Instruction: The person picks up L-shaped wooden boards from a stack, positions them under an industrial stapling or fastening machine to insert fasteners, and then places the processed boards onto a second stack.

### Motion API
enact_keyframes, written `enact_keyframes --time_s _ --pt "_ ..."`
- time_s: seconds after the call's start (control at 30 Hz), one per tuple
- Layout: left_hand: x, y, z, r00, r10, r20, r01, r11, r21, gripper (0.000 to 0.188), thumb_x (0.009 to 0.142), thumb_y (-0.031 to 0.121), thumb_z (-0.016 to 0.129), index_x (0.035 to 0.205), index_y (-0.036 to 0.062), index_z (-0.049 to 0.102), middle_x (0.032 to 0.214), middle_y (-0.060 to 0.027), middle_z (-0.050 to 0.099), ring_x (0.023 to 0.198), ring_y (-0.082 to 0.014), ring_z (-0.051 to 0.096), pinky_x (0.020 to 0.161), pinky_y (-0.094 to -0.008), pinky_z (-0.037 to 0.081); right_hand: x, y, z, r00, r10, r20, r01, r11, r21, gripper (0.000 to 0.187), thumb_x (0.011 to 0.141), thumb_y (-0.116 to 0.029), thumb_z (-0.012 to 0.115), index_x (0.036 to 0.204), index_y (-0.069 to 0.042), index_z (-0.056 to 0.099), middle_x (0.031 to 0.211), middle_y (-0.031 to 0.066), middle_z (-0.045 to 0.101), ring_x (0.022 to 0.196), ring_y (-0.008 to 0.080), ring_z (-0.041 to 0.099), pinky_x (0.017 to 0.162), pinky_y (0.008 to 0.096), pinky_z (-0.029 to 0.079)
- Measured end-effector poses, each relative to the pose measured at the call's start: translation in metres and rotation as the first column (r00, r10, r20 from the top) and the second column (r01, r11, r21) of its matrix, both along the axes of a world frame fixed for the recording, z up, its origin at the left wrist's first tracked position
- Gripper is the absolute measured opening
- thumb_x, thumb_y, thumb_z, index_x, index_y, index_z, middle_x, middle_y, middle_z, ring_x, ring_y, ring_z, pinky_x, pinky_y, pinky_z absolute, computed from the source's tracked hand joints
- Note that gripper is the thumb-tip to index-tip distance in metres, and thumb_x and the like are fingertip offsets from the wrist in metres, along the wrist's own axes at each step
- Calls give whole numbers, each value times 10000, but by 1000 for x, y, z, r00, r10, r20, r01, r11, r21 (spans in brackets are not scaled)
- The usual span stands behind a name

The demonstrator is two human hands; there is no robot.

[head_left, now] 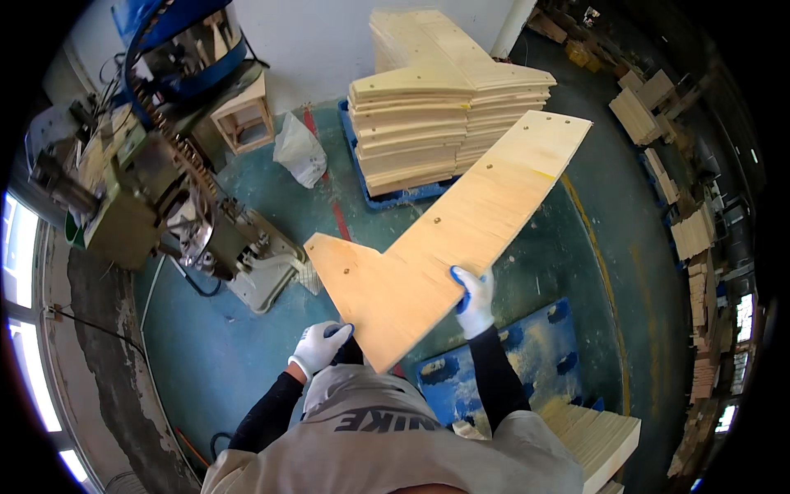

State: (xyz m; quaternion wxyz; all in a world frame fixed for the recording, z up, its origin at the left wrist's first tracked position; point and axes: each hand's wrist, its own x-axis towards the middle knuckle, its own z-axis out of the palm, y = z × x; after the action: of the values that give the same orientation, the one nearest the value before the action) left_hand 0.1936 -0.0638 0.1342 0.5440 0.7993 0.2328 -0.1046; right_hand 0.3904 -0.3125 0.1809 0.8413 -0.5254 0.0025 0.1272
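A flat, light plywood board (428, 255) slants in front of me, its long arm reaching to the upper right. It has a short angled lobe on the left and several small metal-looking spots along its face. My right hand (476, 303), in a white glove with blue fingertips, grips the board's right edge, thumb on top and the other fingers hidden underneath. At the board's lower left edge, my left hand (319, 347), gloved alike, is closed with its thumb against the rim; its other fingers are partly hidden.
Behind the board, similar boards are piled high (411, 132) on a blue pallet (362, 177). A green machine (132, 218) stands left, near a white bag (299, 152) and a wooden stool (244, 115). A dusty blue pallet (539, 329) and a board stack (605, 440) lie at lower right.
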Motion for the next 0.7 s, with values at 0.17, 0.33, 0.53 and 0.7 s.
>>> enact_keyframes --time_s 0.17,0.33,0.53,0.7 --pt "195 27 36 846 -51 531 -163 923 348 469 883 324 730 1205 -10 661 1222 -227 655 1078 -369 656 900 -432 521 135 -18 2 999 31 36 -33 998 54 389 869 -21 618 1249 29 549 1142 144 673 1018 231 687 906 353 555" --pt "410 59 44 909 -233 346 81 912 402 856 894 482 705 1497 -39 393 1481 -279 476 1368 -408 471 1133 -430 387 283 20 12 982 182 57 -188 976 109 446 852 -26 629 1283 57 552 1147 153 684 1048 236 688 893 345 560" --pt "581 91 35 860 269 434 15 836 -549 598 945 81 706 1463 -63 445 1308 -116 627 1114 -158 629 939 -287 536 441 74 16 911 411 24 -411 905 110 499 843 -22 631 1326 60 536 1205 164 671 1051 232 681 909 333 553" --pt "676 133 46 747 406 526 -212 896 -390 579 926 50 723 1432 -82 473 1289 -111 640 1087 -133 623 920 -266 525 581 127 18 830 556 53 -558 828 52 482 838 -4 685 1301 45 559 1114 110 686 938 160 683 836 287 556"
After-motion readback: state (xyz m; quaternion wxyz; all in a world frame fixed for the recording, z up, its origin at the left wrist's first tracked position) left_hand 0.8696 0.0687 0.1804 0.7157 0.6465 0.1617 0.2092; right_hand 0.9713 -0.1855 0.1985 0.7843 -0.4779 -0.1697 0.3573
